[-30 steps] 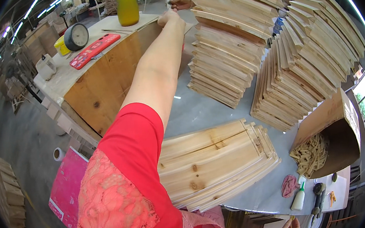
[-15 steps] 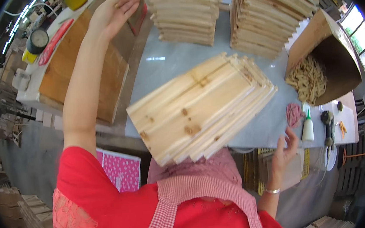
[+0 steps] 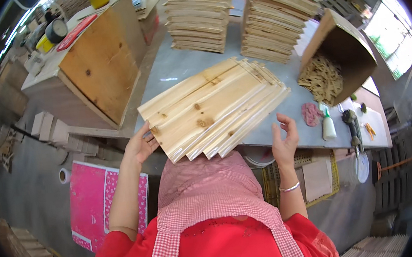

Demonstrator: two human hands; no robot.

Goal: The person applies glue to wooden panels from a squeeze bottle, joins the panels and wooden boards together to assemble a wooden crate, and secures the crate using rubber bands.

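Observation:
Several flat, pale wooden panels [image 3: 199, 107] with dark knots lie fanned out, one over another, on the grey table [image 3: 159, 83] in front of me. My left hand [image 3: 140, 145] is at their near left corner, its fingertips at the edge; whether they touch it I cannot tell for sure. Its fingers are apart. To the right of the panels, over the table's front edge, my right hand [image 3: 285, 140] is raised with thumb and fingers spread and nothing in it.
Two tall stacks, a left panel stack [image 3: 198, 18] and a right panel stack [image 3: 279, 17], stand behind. A tipped cardboard box [image 3: 352, 47] holds small wooden pieces [image 3: 321, 78]. Nearby are a pink cloth [image 3: 311, 114], a white bottle [image 3: 328, 127] and a wooden cabinet [image 3: 98, 64].
My left hand has come down from the far left to the panels' near corner. My right hand has moved left, closer to the panels. The view has shifted; the panels look unmoved on the table.

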